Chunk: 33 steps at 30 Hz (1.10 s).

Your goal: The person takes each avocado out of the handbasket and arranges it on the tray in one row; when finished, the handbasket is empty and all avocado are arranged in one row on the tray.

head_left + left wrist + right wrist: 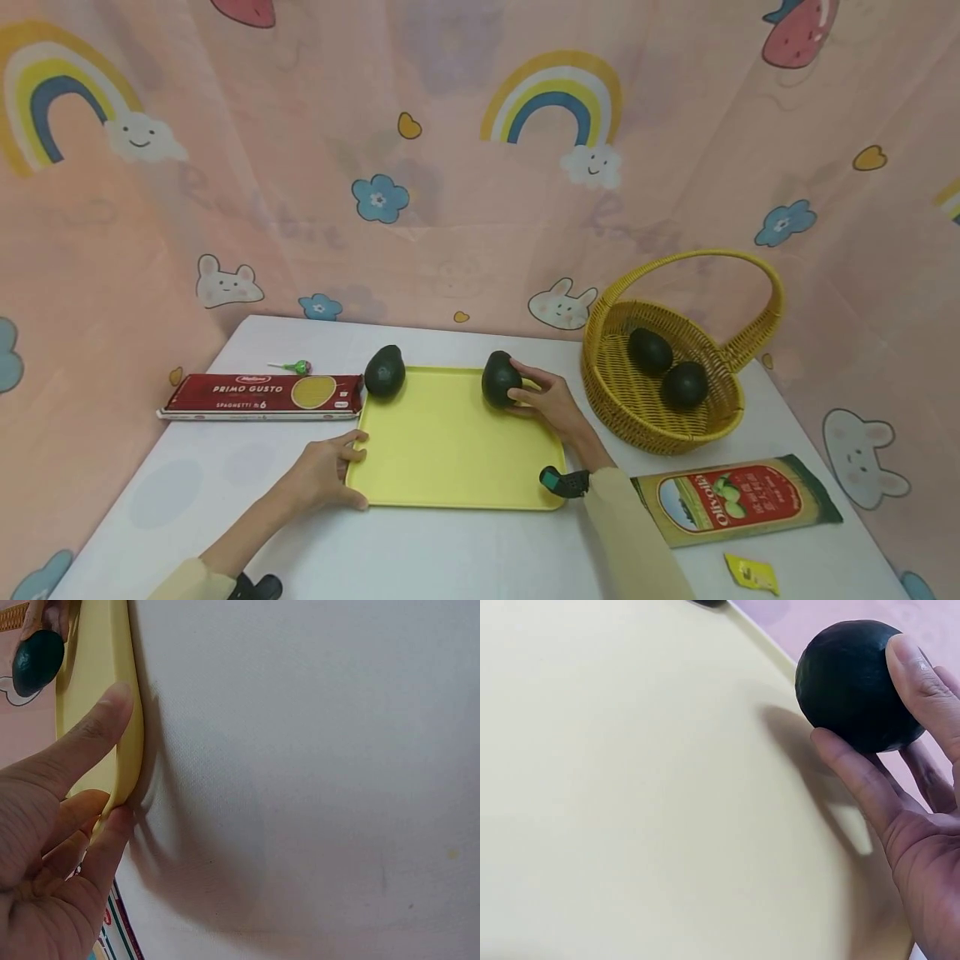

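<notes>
Left hand [330, 471] grips left edge of yellow tray [457, 458]. Farther, right hand [551, 404] holds dark avocado [498, 379] near tray's far right corner; touching tray or not, hard to tell. Second avocado [386, 372] at far left corner.

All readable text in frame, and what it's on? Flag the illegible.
"PRIMO GUSTO": red spaghetti pack.
"SPAGHETTI": same pack, line below.
"6": same pack, after "SPAGHETTI"; the mark between is blurred.
Small logo above those: too small to read surely.
Gold-and-green bag: turned lettering, not surely readable.
Yellow sachet: print too small.
Pink backdrop: faint script, too blurred.
</notes>
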{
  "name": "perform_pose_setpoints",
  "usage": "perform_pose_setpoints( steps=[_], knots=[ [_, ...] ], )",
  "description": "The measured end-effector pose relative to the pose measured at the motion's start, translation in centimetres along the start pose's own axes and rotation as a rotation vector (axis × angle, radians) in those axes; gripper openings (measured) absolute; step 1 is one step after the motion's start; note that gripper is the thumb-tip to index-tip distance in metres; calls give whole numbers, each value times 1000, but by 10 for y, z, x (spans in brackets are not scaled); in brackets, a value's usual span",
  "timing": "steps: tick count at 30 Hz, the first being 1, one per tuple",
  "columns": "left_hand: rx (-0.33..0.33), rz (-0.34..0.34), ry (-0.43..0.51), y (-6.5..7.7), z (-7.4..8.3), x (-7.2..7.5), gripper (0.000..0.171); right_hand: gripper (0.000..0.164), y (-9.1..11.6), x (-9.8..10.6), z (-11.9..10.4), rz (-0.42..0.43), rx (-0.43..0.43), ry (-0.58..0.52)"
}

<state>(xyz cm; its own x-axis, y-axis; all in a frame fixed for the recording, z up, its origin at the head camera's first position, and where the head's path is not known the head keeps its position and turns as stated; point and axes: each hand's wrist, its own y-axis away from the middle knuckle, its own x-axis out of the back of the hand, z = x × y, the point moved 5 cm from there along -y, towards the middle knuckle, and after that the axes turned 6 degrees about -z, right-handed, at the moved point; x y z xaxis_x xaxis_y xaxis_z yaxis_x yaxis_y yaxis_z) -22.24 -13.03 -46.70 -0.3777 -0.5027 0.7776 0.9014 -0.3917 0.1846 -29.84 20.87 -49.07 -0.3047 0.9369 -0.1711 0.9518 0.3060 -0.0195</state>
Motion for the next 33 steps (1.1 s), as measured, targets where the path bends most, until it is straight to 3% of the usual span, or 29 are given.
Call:
perform_pose_setpoints(
  steps=[4,22,33],
  knots=[
    [-24,-2,-14,1,1,1,73,59,-5,-6,0,-16,-11,-7],
    [0,-4,21,1,3,1,74,58,-22,-27,7,-32,-26,25],
    [-19,-2,-1,0,3,1,74,57,-29,-40,6,-53,-44,8]
  ],
)
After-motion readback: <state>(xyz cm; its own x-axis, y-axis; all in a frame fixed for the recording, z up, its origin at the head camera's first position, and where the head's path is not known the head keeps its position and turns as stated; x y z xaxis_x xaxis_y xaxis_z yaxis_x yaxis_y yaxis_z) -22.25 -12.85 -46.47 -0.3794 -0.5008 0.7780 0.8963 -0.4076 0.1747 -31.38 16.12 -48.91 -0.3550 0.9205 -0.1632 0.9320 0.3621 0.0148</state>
